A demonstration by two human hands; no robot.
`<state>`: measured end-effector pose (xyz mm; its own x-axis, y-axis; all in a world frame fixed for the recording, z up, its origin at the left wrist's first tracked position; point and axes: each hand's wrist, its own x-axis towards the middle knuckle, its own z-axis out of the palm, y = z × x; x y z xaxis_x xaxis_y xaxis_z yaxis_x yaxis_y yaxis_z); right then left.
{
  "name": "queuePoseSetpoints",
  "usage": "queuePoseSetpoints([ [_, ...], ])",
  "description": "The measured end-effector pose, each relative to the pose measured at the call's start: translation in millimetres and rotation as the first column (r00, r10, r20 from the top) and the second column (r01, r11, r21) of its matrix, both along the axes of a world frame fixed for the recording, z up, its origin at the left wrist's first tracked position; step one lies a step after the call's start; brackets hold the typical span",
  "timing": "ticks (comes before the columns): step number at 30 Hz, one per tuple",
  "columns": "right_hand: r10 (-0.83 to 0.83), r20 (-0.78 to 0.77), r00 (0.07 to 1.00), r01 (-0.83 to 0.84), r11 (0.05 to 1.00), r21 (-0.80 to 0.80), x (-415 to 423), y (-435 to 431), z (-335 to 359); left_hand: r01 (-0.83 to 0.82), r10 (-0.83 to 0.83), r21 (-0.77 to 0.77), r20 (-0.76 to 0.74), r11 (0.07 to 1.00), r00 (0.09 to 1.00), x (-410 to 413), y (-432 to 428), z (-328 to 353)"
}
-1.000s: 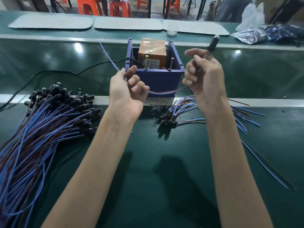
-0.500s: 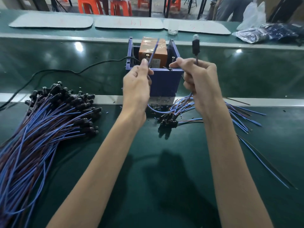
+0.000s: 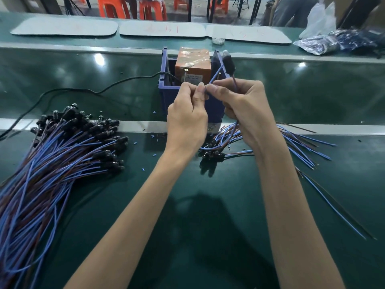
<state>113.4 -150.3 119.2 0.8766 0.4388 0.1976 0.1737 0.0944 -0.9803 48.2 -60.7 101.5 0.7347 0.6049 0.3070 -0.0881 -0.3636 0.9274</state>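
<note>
now closer together: left hand point(image 3: 187, 119) pinches the wire point(image 3: 216, 74) by its tip, right hand point(image 3: 243, 105) grips it; box point(image 3: 164, 94) at twelve o'clock likely next.

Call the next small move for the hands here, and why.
Likely feed the blue wire tip-first into the blue box. Both the left hand and right hand pinch that wire just short of the box, its tip angled toward the orange unit, with the black connector held upright.
</note>
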Motion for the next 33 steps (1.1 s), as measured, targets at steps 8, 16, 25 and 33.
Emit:
queuePoseSetpoints([
  [8,0.0,-0.022,1.0,-0.001,0.999,-0.053,-1,3,-2,-0.028,0.028,-0.025,-0.014,0.999,1.0,2,5,0],
  [16,-0.011,-0.162,0.987,0.028,0.994,0.106,1,5,2,-0.036,0.035,-0.075,-0.005,0.997,0.999,3,28,-1],
  [25,-0.099,-0.122,0.988,0.117,0.981,0.152,3,2,1,0.002,0.001,-0.082,0.041,0.997,0.999,-3,45,2],
  [33,-0.134,-0.169,0.976,0.169,0.962,0.214,9,-6,4,0.007,0.004,-0.076,0.137,0.997,0.991,-8,51,8],
])
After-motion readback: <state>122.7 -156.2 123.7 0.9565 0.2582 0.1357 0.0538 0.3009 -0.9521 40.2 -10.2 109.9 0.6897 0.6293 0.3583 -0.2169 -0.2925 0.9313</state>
